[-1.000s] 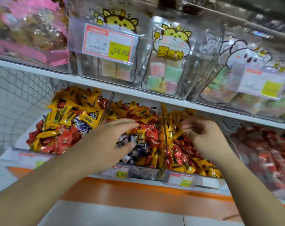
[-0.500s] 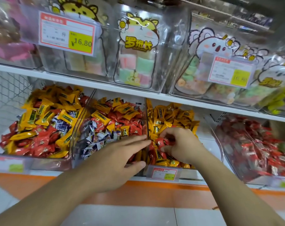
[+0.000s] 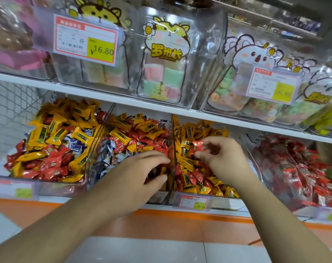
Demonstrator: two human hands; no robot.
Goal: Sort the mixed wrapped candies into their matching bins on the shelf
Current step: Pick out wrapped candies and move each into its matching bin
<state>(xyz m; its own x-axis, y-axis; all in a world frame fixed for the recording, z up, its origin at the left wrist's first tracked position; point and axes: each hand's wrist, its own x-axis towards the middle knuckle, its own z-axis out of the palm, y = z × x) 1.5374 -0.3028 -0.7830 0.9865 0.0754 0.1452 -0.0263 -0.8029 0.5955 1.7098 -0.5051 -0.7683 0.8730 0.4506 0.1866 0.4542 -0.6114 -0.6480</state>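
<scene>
Clear bins on the lower shelf hold mixed wrapped candies. The left bin (image 3: pixel 47 185) has yellow, red and purple-white ones. The middle bin (image 3: pixel 96 147) holds the same mix. The third bin (image 3: pixel 208 203) holds mostly yellow and red ones. My right hand (image 3: pixel 224 160) hovers over the third bin and pinches a red wrapped candy (image 3: pixel 198 146) between thumb and fingers. My left hand (image 3: pixel 140 173) reaches into the front of the middle bin beside the divider (image 3: pixel 173 133), fingers extended over the candies. Whether it holds anything is hidden.
A fourth bin (image 3: pixel 301 209) at the right holds red candies. The upper shelf (image 3: pixel 104 95) carries clear boxes of marshmallow packs with price tags (image 3: pixel 85 39). A wire mesh panel (image 3: pixel 11 111) stands at the far left. An orange strip (image 3: pixel 180 221) runs below the bins.
My right hand has lifted out of the third bin's pile with a red candy pinched in it. My left hand stays at the front of the middle bin. The camera moved closer.
</scene>
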